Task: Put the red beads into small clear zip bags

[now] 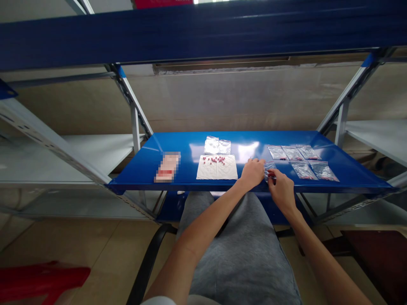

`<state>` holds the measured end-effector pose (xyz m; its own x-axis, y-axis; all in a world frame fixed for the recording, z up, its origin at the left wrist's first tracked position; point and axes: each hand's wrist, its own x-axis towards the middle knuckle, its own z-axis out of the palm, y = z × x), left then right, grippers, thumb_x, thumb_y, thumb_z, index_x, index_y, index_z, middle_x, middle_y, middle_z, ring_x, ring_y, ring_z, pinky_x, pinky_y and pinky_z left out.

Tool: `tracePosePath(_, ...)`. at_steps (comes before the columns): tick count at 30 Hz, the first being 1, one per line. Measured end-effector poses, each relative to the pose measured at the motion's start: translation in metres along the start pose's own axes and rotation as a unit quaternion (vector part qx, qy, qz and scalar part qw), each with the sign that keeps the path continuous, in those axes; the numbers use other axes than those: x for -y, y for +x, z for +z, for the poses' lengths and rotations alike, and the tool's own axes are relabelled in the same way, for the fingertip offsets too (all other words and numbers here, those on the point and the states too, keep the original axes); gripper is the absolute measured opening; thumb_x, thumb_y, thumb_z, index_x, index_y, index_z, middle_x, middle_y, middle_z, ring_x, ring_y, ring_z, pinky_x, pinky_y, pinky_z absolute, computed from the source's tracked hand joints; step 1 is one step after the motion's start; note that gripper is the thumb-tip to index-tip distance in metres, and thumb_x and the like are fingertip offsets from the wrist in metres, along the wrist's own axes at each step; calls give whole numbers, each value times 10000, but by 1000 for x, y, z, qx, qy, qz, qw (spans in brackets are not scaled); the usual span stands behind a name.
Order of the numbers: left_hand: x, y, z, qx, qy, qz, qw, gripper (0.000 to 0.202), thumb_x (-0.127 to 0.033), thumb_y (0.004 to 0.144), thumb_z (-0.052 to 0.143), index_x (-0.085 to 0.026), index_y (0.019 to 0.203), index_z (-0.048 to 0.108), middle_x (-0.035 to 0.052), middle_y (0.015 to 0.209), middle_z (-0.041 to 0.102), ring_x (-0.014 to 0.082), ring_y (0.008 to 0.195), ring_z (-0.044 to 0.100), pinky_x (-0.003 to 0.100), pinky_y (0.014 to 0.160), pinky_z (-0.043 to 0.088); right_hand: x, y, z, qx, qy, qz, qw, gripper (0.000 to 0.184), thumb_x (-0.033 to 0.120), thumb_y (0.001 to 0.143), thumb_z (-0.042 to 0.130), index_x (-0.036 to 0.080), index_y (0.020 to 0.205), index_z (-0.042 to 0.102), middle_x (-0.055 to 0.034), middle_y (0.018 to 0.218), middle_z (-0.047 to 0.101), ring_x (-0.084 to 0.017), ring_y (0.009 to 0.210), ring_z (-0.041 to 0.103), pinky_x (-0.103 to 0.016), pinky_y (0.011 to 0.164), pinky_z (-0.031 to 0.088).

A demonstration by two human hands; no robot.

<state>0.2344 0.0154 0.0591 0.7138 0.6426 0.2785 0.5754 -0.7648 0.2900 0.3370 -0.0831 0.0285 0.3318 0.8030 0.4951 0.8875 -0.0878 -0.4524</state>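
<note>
A small clear zip bag (269, 165) lies at the front of the blue shelf, between my two hands. My left hand (252, 173) is closed at the bag's left edge, its fingertips partly hidden. With curled fingers, my right hand (281, 186) pinches the bag's lower right side. To the left, small red beads (219, 159) are scattered over the upper part of a white cloth (217, 173). Just behind the cloth are flat clear bags (211, 145) that look unfilled. Several zip bags (303, 170) with small red contents at their lower ends lie in two rows on the right.
A blurred-out pinkish rectangular item (167, 167) rests on the shelf (251, 146) at the left. Metal uprights (135, 110) stand at both sides, and a blue upper beam (203, 36) crosses overhead. A red stool-like object (41, 279) is on the floor at lower left.
</note>
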Motion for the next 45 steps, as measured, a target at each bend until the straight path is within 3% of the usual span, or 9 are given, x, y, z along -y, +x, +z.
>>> tracePosePath(5, 8, 6, -7, 15, -83, -31, 996, 350, -102, 926, 514, -129, 1243, 659, 126, 1152, 705, 225, 1094, 650, 334, 996, 510, 6, -2, -1, 10, 31, -10, 999, 264, 248, 871, 472, 192, 1004, 693, -127, 966, 766, -298, 901, 686, -399, 817, 499)
tracePosePath(9, 17, 0, -23, 37, -164, -52, 984, 286, -113, 860, 611, -157, 1111, 739, 68, 1017, 748, 190, 947, 681, 299, 909, 540, 17, 1, -10, 10, 65, 6, 998, 252, 318, 884, 492, 196, 958, 701, -123, 938, 773, -286, 842, 707, -387, 792, 507)
tracePosePath(13, 27, -26, -49, 5, -283, -63, 957, 213, -165, 827, 704, -173, 1034, 753, 27, 917, 735, 147, 819, 663, 264, 798, 541, 45, 9, -25, 14, 148, 41, 988, 308, 458, 917, 541, 204, 911, 715, -104, 881, 779, -276, 827, 726, -361, 753, 519)
tracePosePath(17, 34, -59, -74, -42, -365, -58, 928, 168, -166, 804, 735, -163, 972, 732, 1, 827, 699, 117, 749, 631, 238, 735, 520, 78, 19, -34, 74, 253, 76, 962, 432, 615, 896, 589, 206, 832, 710, -73, 756, 758, -259, 771, 725, -342, 700, 536)
tracePosePath(20, 38, -77, -89, -70, -396, -57, 914, 141, -137, 800, 728, -157, 938, 710, 5, 817, 704, 119, 748, 638, 230, 708, 511, 99, 24, -29, 98, 294, 82, 947, 449, 648, 849, 644, 206, 787, 683, -57, 714, 733, -238, 712, 699, -330, 643, 542)
tracePosePath(25, 46, -94, -103, -110, -385, -69, 914, 146, -195, 817, 743, -170, 953, 698, 13, 862, 725, 133, 793, 651, 253, 754, 532, 121, 30, -16, 119, 334, 82, 931, 467, 664, 790, 701, 201, 756, 652, -47, 702, 706, -207, 647, 655, -318, 578, 546)
tracePosePath(30, 51, -100, -108, -90, -380, -54, 919, 186, -210, 848, 714, -172, 1030, 715, 21, 863, 732, 135, 784, 673, 260, 759, 553, 123, 31, -14, 146, 407, 95, 897, 462, 656, 759, 741, 204, 778, 651, -34, 717, 710, -194, 674, 664, -310, 598, 578)
tracePosePath(36, 48, -103, -115, -69, -357, -28, 931, 229, -206, 905, 656, -171, 1114, 744, 68, 1022, 764, 147, 854, 699, 259, 766, 569, 118, 26, -29, 184, 440, 106, 872, 435, 624, 732, 782, 212, 806, 666, -43, 790, 744, -218, 779, 715, -321, 682, 608)
tracePosePath(45, 39, -103, -103, -87, -379, -31, 921, 227, -209, 926, 644, -202, 1107, 779, 57, 999, 781, 155, 866, 703, 273, 786, 567, 107, 19, -46, 204, 445, 102, 866, 467, 647, 700, 812, 206, 812, 705, -70, 855, 765, -248, 866, 734, -335, 743, 606)
